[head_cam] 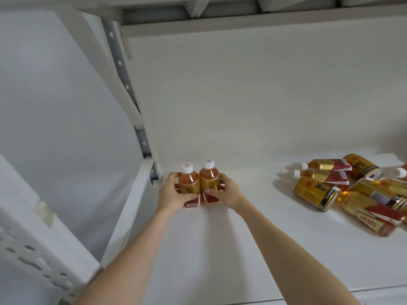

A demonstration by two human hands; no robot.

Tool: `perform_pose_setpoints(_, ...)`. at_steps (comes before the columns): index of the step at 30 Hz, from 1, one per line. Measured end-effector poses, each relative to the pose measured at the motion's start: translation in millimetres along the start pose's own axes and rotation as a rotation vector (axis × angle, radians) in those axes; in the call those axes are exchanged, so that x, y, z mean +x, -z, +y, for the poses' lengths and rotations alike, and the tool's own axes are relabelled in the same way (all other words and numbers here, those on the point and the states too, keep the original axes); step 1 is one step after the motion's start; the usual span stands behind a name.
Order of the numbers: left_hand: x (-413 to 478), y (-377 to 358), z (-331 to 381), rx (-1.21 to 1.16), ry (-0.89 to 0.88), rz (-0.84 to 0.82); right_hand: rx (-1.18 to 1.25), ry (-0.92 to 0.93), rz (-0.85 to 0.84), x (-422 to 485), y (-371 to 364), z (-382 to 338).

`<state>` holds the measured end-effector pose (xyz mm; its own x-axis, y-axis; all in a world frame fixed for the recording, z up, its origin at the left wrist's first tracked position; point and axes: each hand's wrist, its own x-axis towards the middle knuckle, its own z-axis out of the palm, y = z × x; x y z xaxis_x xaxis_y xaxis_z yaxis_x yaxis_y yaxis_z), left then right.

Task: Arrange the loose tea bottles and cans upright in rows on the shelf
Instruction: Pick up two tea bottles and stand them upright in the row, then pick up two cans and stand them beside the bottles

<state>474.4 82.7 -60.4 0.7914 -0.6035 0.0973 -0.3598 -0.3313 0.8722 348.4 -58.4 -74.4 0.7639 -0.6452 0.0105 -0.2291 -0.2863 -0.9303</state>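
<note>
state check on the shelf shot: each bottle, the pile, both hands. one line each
left bottle: upright, capped, held by left hand
right bottle: upright, capped, touching the left bottle, held by right hand
pile of bottles and cans: lying on their sides, jumbled, at the right of the shelf

Only one view is given, from a camera worn on the head. The white shelf (253, 227) is seen from above and in front, looking forward and down. The near left corner is seen close up; the right end is cut off.
</note>
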Motion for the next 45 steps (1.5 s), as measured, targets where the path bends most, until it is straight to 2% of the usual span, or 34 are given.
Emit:
perform_pose_setpoints(6,-3,-4,2,0.04,-0.003,0.031,-0.031,-0.032,0.041,-1,-6,0)
perform_pose_setpoints(11,-9,2,11,0.183,-0.015,-0.022,-0.153,-0.046,-0.047,-12,2,-12)
perform_pose_setpoints(15,-25,15,25,0.45,-0.007,-0.101,-0.525,-0.039,-0.07,-36,20,-24)
perform_pose_setpoints(18,-49,28,37,0.593,-0.089,-0.063,-0.807,0.025,-0.001,-64,38,-34)
perform_pose_setpoints(20,-69,34,42,0.679,-0.169,-0.032,-0.893,0.067,0.047,-87,50,-38)
perform_pose_setpoints(25,-118,32,53,0.782,-0.281,-0.095,-1.021,0.161,0.153,-147,76,-37)
perform_pose_setpoints(29,-158,20,74,0.796,-0.409,-0.101,-1.062,0.165,0.194,-193,99,-29)
perform_pose_setpoints(34,-204,-7,105,0.733,-0.486,-0.111,-1.039,0.115,0.246,-236,136,-16)
perform_pose_setpoints(39,-238,-56,129,0.691,-0.515,-0.144,-1.017,0.057,0.295,-263,189,7)
perform_pose_setpoints(45,-261,-146,159,0.647,-0.468,-0.167,-1.019,0.032,0.289,-282,269,43)
